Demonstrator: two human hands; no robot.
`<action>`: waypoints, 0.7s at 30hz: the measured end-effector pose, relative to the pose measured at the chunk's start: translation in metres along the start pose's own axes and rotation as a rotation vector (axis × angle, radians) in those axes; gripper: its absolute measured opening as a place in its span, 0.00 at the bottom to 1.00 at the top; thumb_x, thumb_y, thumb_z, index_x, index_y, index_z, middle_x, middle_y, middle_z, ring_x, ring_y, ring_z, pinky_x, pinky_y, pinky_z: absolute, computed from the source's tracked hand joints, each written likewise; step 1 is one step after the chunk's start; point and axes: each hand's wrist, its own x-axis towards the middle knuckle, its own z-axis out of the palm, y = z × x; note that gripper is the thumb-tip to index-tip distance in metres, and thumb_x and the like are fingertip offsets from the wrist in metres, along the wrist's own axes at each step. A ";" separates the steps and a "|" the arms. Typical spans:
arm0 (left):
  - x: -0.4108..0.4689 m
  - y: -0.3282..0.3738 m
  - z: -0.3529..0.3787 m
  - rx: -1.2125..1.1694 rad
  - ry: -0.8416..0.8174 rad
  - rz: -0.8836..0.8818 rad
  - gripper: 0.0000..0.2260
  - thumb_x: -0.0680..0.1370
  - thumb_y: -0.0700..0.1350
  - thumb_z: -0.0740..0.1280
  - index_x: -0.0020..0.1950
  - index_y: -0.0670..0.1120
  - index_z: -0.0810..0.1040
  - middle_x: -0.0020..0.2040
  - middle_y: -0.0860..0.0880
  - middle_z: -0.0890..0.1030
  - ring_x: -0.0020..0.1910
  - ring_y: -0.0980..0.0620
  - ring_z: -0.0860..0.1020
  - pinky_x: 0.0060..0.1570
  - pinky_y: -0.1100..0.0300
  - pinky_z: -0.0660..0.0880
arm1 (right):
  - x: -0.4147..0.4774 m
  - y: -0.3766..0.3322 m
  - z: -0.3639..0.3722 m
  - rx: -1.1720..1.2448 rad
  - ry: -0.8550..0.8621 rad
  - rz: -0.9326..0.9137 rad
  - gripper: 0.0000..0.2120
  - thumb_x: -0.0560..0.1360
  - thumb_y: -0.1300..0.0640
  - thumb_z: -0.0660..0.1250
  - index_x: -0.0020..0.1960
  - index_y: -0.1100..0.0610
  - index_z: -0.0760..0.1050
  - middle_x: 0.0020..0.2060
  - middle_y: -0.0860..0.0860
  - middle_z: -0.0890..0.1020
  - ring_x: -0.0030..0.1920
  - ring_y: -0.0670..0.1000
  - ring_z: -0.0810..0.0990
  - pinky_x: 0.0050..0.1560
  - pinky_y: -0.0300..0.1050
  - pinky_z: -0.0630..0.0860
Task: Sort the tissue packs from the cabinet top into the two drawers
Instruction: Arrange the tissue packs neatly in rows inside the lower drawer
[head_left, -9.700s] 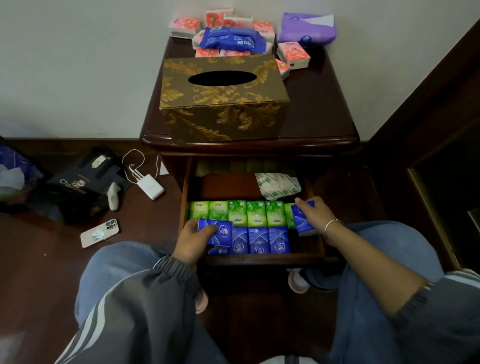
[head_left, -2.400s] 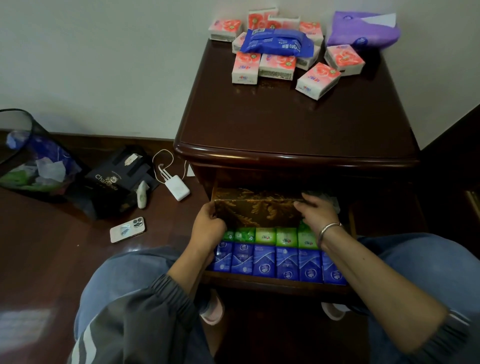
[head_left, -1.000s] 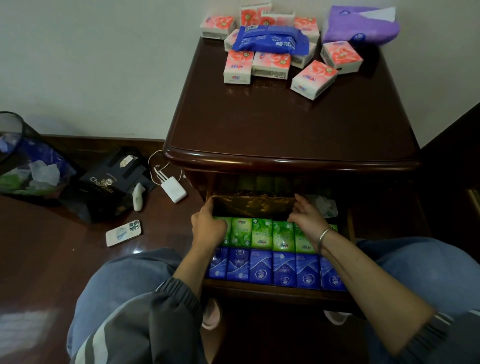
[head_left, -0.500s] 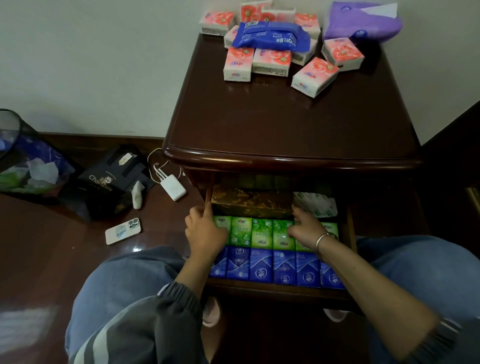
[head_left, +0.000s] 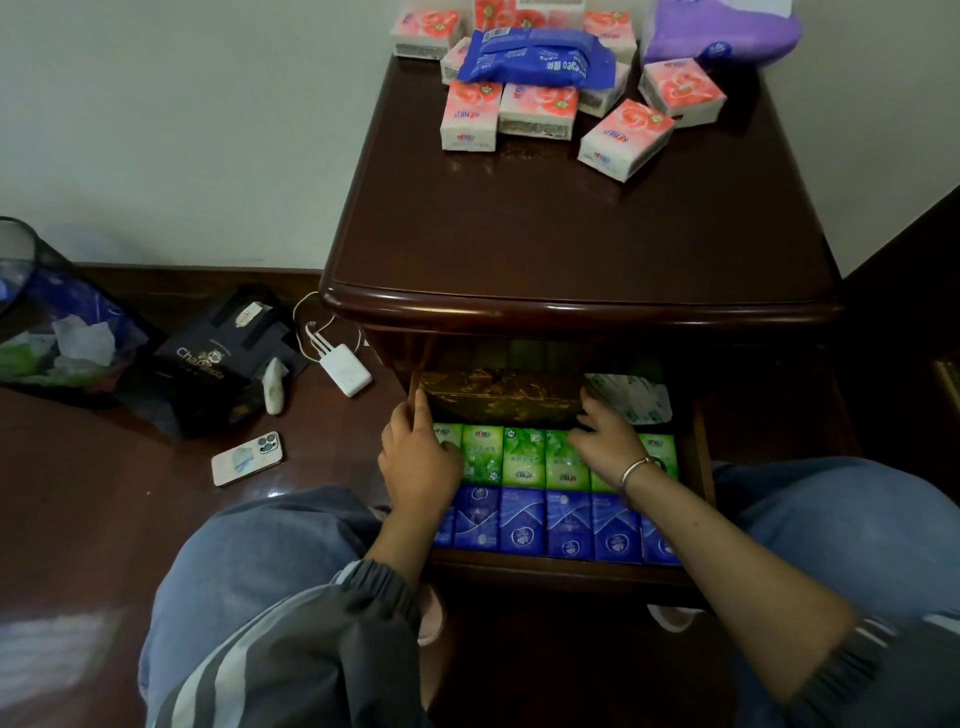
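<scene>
The open drawer (head_left: 561, 569) was filled — green packs (head_left: 524, 460), blue packs (head_left: 522, 525), a gold box (head_left: 501, 397) pressed by the left hand (head_left: 418, 460) and right hand (head_left: 605, 447), fingers spread, nothing gripped.

Both arms reach forward. The left hand (head_left: 415, 457) and right hand (head_left: 608, 447) lie palm down, fingers loosely curled.

A home bedroom: dark wooden bedside cabinet (head_left: 571, 249) against a plain wall, polished wood floor (head_left: 78, 519) strewn with a phone (head_left: 247, 459), charger (head_left: 345, 369) and lined wastebasket (head_left: 31, 312).
</scene>
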 end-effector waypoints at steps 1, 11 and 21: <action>0.000 -0.001 0.001 0.031 0.004 0.009 0.34 0.75 0.44 0.62 0.79 0.49 0.50 0.75 0.45 0.59 0.71 0.42 0.60 0.65 0.45 0.65 | 0.000 0.000 0.000 0.006 -0.006 -0.003 0.33 0.77 0.62 0.61 0.77 0.52 0.51 0.73 0.53 0.63 0.67 0.53 0.71 0.57 0.45 0.74; -0.001 -0.005 0.003 0.222 0.050 0.133 0.31 0.77 0.44 0.59 0.78 0.47 0.52 0.78 0.48 0.56 0.76 0.47 0.56 0.66 0.47 0.64 | -0.009 0.009 0.000 -0.520 -0.019 -0.050 0.37 0.74 0.57 0.63 0.77 0.57 0.49 0.73 0.57 0.63 0.60 0.56 0.76 0.57 0.44 0.74; 0.006 -0.003 -0.003 0.049 0.009 0.272 0.33 0.73 0.35 0.60 0.77 0.46 0.57 0.77 0.47 0.60 0.78 0.47 0.52 0.69 0.46 0.60 | -0.005 0.004 0.002 0.053 -0.055 0.001 0.35 0.76 0.62 0.62 0.77 0.49 0.48 0.74 0.50 0.62 0.65 0.61 0.72 0.60 0.58 0.74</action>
